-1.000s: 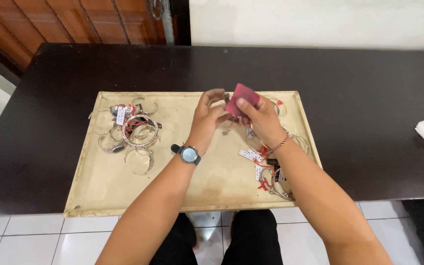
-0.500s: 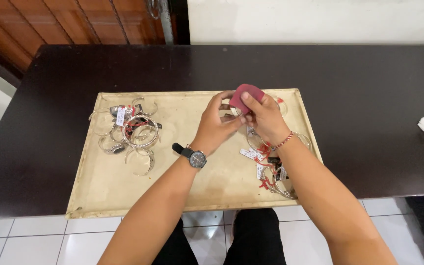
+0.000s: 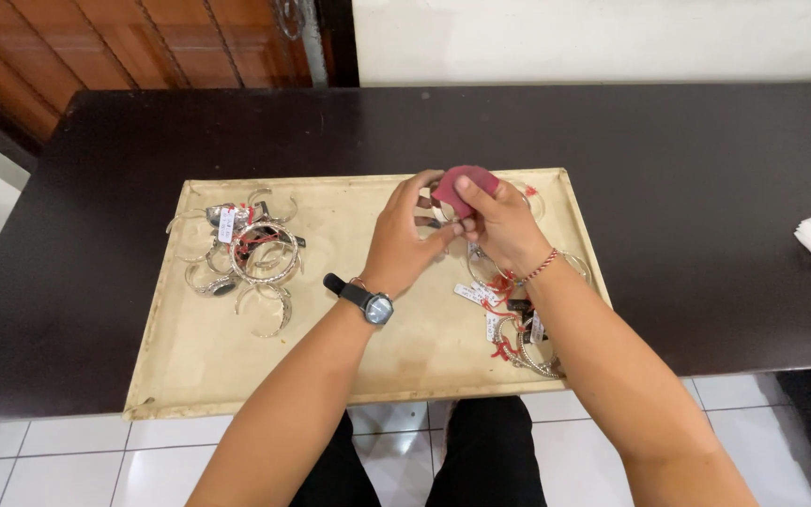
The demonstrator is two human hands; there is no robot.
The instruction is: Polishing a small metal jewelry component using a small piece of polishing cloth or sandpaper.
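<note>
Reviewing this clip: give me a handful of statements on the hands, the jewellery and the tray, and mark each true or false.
1. The right hand holds a dark red cloth pad above the shallow beige tray. True.
2. The left hand wears a black wristwatch. True.
3. The pile of silver bangles with red strings and white tags lies on the bare table. False: it lies inside the tray, on its left side.
4. The dark wooden table carries two trays. False: only one tray shows.
5. The hands are far apart. False: they meet over the tray, fingers touching around the pad.
</note>
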